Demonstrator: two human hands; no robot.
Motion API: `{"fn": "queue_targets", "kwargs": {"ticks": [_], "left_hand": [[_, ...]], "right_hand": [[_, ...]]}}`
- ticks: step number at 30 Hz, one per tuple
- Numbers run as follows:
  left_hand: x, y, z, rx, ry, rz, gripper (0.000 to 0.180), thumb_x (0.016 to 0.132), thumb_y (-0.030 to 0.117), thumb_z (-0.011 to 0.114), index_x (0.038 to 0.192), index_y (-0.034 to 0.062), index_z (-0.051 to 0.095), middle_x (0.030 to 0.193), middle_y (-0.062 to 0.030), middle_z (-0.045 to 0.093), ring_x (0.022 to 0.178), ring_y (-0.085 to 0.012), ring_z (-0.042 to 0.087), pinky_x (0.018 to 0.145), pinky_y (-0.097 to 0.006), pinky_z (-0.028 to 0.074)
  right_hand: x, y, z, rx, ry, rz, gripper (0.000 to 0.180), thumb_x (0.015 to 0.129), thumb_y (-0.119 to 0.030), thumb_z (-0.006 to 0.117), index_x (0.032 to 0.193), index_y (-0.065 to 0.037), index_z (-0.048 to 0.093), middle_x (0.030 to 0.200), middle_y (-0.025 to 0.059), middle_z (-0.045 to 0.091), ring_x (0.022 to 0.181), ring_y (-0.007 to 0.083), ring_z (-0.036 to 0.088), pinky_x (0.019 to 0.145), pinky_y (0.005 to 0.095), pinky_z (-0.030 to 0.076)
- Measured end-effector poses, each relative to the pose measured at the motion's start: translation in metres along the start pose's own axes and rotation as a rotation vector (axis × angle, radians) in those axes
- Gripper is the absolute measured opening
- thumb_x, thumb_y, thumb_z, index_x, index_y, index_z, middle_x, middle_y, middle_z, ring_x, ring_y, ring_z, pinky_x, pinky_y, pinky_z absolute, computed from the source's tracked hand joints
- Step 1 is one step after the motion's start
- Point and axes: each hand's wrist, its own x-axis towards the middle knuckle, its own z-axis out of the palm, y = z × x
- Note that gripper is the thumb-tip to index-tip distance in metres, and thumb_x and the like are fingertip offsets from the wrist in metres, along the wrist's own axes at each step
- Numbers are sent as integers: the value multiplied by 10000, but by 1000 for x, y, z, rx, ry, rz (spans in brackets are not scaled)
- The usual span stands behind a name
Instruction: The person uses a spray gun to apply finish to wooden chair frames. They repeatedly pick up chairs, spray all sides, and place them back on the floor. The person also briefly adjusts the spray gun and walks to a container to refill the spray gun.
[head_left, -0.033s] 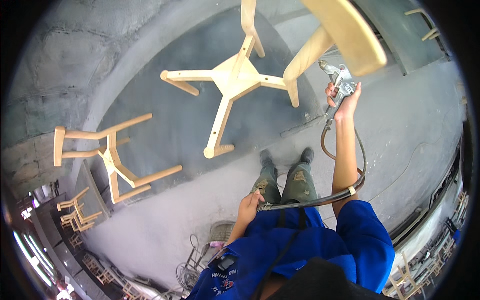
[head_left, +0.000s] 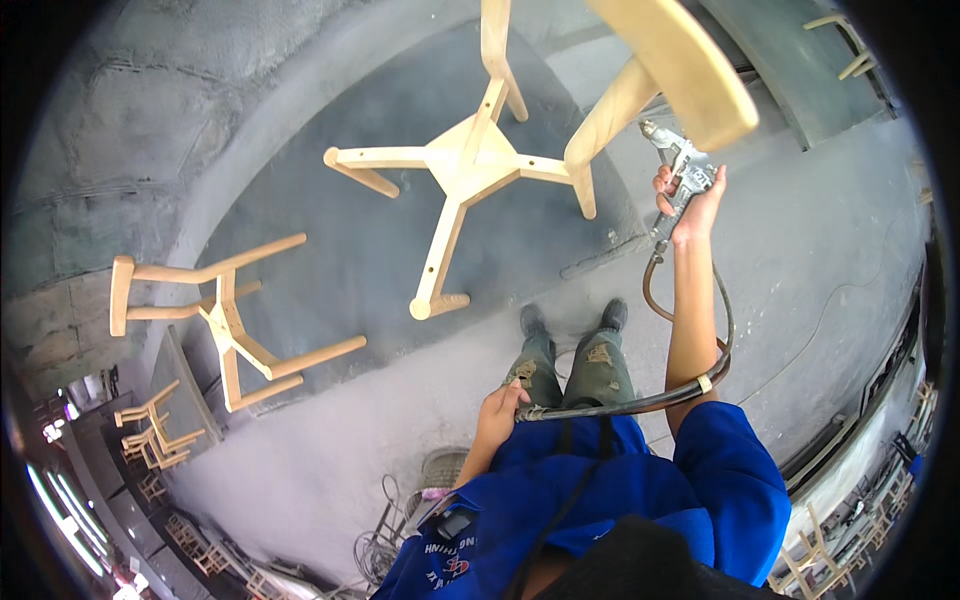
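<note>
My right hand (head_left: 700, 205) is wrapped round the grip of a metal spray gun (head_left: 686, 170), held out ahead on the right. Its nozzle end is close to the curved backrest (head_left: 690, 70) of a pale wooden chair frame (head_left: 470, 165). From the gun's lower end a dark hose (head_left: 640, 402) loops past my right forearm and across my waist. There my left hand (head_left: 500, 410) closes on the hose. The chair frame has splayed legs and a flat centre piece with small dark holes; its top is cut off by the picture's edge.
A second wooden chair frame (head_left: 225, 320) is on the left, with more chair frames (head_left: 160, 435) beyond it. A grey wall (head_left: 120, 130) rises at the far left. Coiled cable or wire (head_left: 375, 550) and a round basket-like container (head_left: 443, 468) are near my left side.
The chair's backrest has shifted slightly left in the picture, while the left-hand frame sits slightly further right. Both hands keep their grips.
</note>
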Motion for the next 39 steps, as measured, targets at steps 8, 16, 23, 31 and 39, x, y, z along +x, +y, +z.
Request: {"fn": "queue_targets", "kwargs": {"ticks": [8,16,23,31,39], "left_hand": [[41,22,-43,144,336,535,277,957,270,660,1058,12,665,952,-119,674,931,-227,631,867,-361,481],[181,88,-147,749,436,248,759,771,475,812,1335,24,578,1224,-164,659,1170,-376,585,1077,-496,361],[221,65,-156,178,-26,116,305,786,206,761,921,-59,693,782,-69,655,709,-175,612,651,-371,484],[163,24,-78,-160,110,71,281,747,64,718,1007,-16,649,843,-55,629,716,-164,591,653,-335,499],[124,-7,3,-361,218,-64,428,794,211,728,1122,-37,612,1011,-104,618,863,-217,611,772,-377,506]], "right_hand": [[-53,-46,20,167,49,-115,708,1005,-644,130,1370,-166,504,794,114,523,687,184,478,378,226,304],[-117,-14,-25,-175,462,-43,728,970,-740,207,984,-118,584,684,55,601,588,171,589,408,272,318],[-203,-1,-74,-377,716,6,769,935,-800,250,998,-119,600,705,46,637,601,167,649,420,268,358],[-216,-11,-73,-370,757,71,727,975,-734,284,1030,-96,628,715,53,657,593,163,665,419,274,386],[-207,-26,-78,-366,687,105,709,983,-715,316,1070,-85,631,714,38,647,580,138,639,415,265,373]]}}
